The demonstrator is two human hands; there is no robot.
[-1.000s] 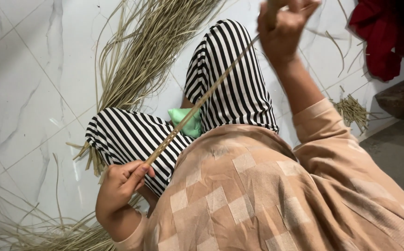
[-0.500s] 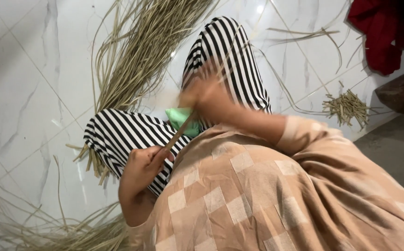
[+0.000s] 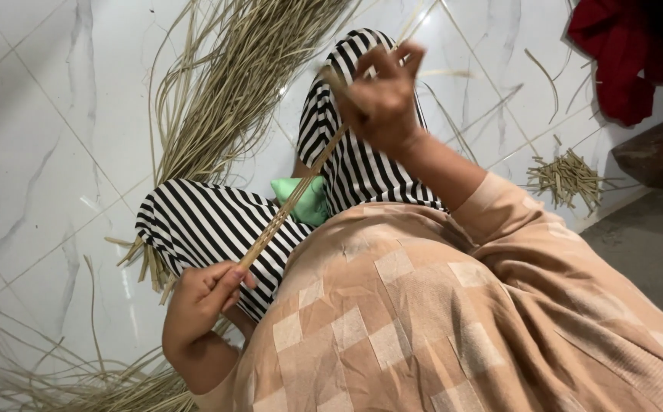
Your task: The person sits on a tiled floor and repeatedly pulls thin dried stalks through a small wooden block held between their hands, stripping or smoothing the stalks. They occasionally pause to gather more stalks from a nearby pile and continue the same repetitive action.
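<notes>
Currently a single flat cane strip is being held taut between both hands, slanting across the lap over the striped trousers.

- Cane strip: its lower end is being pinched in the closed left hand, thumb and fingers wrapped on it. Its upper end is being gripped by the right hand, which is blurred; the fingers appear curled about the strip, though the exact grip cannot be told.
- Green object: being half hidden beneath the strip, between the knees; its kind cannot be told.
- Loose cane bundle: being left fanned out on the white marble floor beyond the strip, above the left knee. It looks untouched, so most of the material is judged as waiting to be handled.
- More long strands: being left lying below the strip's lower end, by the left elbow.
- Short cut pieces: being kept in a small heap well to the right of the strip, judged as trimmings of work already done.
- Red cloth: being left at the far upper right.
</notes>
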